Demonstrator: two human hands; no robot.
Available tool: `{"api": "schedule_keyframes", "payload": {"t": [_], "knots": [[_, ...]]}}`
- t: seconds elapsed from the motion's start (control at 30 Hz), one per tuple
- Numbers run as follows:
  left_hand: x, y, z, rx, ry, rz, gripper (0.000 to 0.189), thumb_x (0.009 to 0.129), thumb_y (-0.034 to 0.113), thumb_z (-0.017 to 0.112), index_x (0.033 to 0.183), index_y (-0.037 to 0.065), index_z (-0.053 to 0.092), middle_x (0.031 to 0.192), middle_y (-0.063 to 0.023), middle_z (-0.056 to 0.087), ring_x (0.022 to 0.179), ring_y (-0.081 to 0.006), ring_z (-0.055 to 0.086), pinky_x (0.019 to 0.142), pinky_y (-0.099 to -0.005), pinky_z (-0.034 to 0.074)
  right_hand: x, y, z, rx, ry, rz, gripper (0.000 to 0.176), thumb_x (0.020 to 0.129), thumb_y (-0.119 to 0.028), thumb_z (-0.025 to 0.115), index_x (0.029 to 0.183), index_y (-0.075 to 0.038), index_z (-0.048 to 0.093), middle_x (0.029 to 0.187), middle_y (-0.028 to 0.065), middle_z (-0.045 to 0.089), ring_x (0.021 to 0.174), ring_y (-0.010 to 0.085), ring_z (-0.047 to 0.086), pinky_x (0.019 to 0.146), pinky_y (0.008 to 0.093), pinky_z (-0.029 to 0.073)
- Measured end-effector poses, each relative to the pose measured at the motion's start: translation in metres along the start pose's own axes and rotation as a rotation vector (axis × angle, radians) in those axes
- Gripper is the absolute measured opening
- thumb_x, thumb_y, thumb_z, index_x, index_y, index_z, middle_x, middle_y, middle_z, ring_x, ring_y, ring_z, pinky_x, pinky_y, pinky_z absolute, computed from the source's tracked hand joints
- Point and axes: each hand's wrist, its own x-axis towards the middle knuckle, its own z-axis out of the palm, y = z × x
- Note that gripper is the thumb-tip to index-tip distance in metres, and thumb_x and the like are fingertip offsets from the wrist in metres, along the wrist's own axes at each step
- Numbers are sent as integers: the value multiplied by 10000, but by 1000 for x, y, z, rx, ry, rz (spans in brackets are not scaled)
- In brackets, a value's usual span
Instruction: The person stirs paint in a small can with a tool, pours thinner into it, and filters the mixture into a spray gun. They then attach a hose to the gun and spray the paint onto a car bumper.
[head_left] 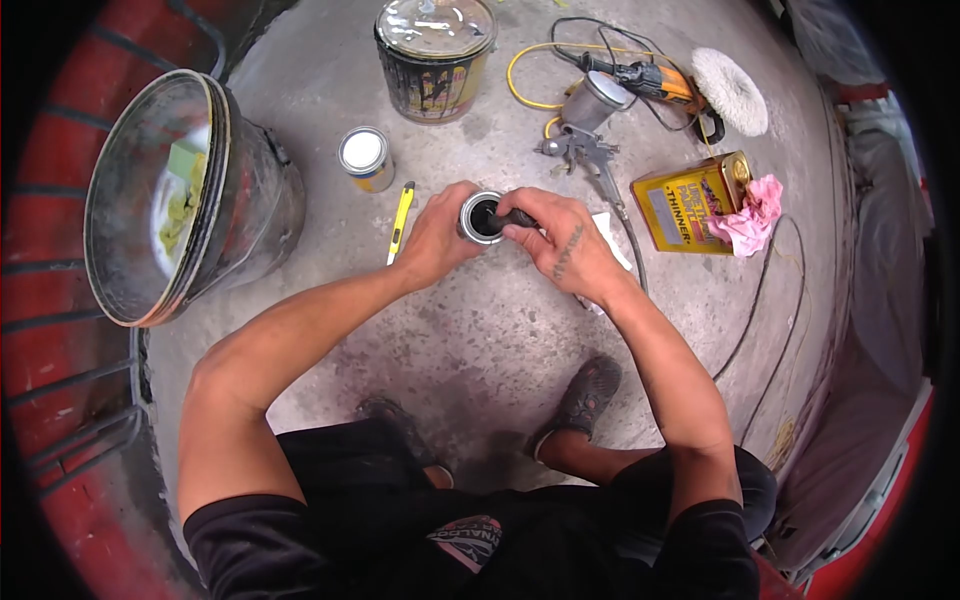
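We see the open tin [481,239] on or just over the concrete floor [400,340], in front of the person; whether it touches the floor we cannot tell. The left hand [442,232] is curled around the tin's left side, holding it. The right hand [555,238] has its thumb and fingers pinched on a dark piece [517,218] at the tin's right rim (a handle, perhaps, though we cannot make it out). Inside the tin we see something dark.

Left of the tin lies a yellow cutter [402,215], and beyond that, a small can [371,179] with a white top; farther left stands a large bucket [262,190]. Beyond the tin is a smeared pail [430,92]. To the tin's far right we find a spray gun [582,150], an orange polisher [668,84] and a thinner can [683,212] with a pink cloth [752,222] against it.
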Motion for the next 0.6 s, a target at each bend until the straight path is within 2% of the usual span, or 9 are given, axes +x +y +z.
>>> {"api": "schedule_keyframes", "payload": {"t": [0.07,0.2,0.27,0.3,0.37,0.43,0.5,0.57,0.6], "knots": [[0,-2,2,167,51,47,645,773,86,913,1331,64,591,1170,-125,707,1109,-292,701,951,-407,556,-1,8,1,-111,136,-93,239,950,-42,742,1177,-50,666,1095,148,748,947,343,726,773,412,570],[2,1,1,143,33,45,649,775,103,916,1336,62,592,1190,-130,716,1119,-292,706,950,-409,557,-1,1,0,41,91,-22,231,963,-59,739,1184,-51,670,1088,136,750,943,304,730,765,400,563],[4,1,0,34,0,13,575,786,97,878,1294,65,609,1276,-180,652,1225,-402,613,1039,-479,507,-4,1,-6,29,4,54,223,977,-83,743,1182,-34,672,1097,117,762,954,248,732,809,363,566],[4,1,1,32,3,9,575,786,97,878,1294,65,609,1276,-180,652,1225,-402,613,1039,-479,507,-6,1,-11,29,-1,53,223,977,-83,743,1182,-34,672,1097,117,762,954,248,732,809,363,566],[4,-1,0,18,12,-6,560,779,78,860,1278,53,609,1241,-185,654,1192,-401,624,1021,-474,507,-10,-4,-27,107,112,68,222,936,-65,734,1145,-41,666,1000,139,746,896,294,730,809,402,566],[6,0,-3,7,13,-19,559,770,71,856,1268,47,606,1221,-190,654,1177,-405,626,1009,-472,506,-13,-17,-48,107,179,25,222,958,-84,733,1168,-39,679,1007,85,758,909,184,718,835,351,568],[8,-2,-5,-6,12,-30,558,761,64,852,1259,40,603,1201,-194,653,1162,-408,629,998,-471,504,-18,-26,-67,203,187,42,229,975,-101,742,1184,-28,683,1089,77,766,979,161,714,874,328,571],[11,-9,-4,81,7,-4,616,788,84,869,1330,34,580,1227,-164,690,1162,-310,694,990,-410,546,-21,-40,-79,249,214,26,232,976,-101,748,1181,-16,681,1133,89,759,1020,168,706,905,329,563],[12,-9,-4,79,14,-7,616,788,84,869,1330,34,580,1227,-164,690,1162,-310,694,990,-410,546,-23,-46,-84,296,250,15,235,978,-102,754,1177,-4,678,1177,101,752,1060,175,698,936,329,556]]}}
